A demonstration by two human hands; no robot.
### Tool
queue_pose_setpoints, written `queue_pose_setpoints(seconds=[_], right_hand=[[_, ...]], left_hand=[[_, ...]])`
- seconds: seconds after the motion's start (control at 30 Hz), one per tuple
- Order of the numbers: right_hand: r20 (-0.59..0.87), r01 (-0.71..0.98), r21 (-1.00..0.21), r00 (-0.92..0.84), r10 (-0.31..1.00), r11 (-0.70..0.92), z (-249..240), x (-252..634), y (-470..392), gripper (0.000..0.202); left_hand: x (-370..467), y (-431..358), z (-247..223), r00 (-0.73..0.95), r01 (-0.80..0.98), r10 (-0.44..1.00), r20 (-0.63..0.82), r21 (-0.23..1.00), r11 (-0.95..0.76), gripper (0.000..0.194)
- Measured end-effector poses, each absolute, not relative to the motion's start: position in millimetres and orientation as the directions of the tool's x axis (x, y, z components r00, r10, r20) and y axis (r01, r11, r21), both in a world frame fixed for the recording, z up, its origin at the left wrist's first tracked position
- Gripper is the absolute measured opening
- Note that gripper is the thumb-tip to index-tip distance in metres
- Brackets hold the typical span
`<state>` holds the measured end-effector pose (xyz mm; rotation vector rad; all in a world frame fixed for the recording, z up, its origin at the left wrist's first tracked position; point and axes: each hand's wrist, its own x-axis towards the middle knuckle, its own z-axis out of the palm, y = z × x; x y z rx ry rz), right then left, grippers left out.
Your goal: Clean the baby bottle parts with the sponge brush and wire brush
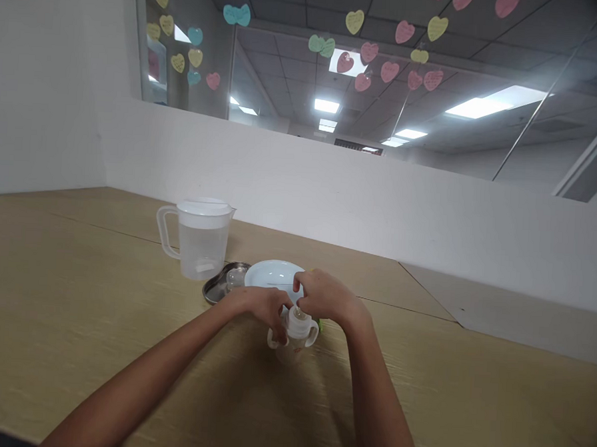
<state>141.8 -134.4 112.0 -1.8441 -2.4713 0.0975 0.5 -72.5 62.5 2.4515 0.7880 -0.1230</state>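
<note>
A clear baby bottle with two white side handles (299, 325) stands upright near the middle of the table. My left hand (271, 310) is wrapped round its left side, by the left handle. Above the bottle's top, my right hand (325, 296) has its thumb and a finger bent close to the clear tip; the fingertips partly hide that tip. Just behind the hands is a white bowl (274, 273), and beside it a metal kidney-shaped tray (215, 291) holds a clear rounded item (235, 278). A small green thing shows behind the right handle.
A lidded clear pitcher (202, 242) stands at the back left of the wooden table (124, 294). Behind the table rises a white wall (320, 191) with a window above it, dotted with heart-shaped notes.
</note>
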Motion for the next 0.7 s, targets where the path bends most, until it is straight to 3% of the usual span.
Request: queue_pose_setpoints(seconds=[0.23, 0.4, 0.7], right_hand=[[-0.034, 0.948, -0.176, -0.277, 0.960, 0.267, 112.2, 151.0, -133.7, 0.029], [-0.042, 0.943, -0.242, -0.244, 0.969, 0.227, 109.9, 151.1, -132.9, 0.056], [-0.038, 0.963, -0.075, -0.261, 0.965, 0.257, 105.4, 138.0, -134.2, 0.063]], left_hand=[[-1.0, -71.1, 59.8, 0.817, 0.569, 0.530, -0.228, 0.469, -0.676, 0.044], [-0.8, -74.2, 63.4, 0.782, 0.619, 0.574, -0.242, 0.408, -0.671, 0.043], [1.6, -74.5, 64.1, 0.808, 0.583, 0.540, -0.236, 0.451, -0.676, 0.039]])
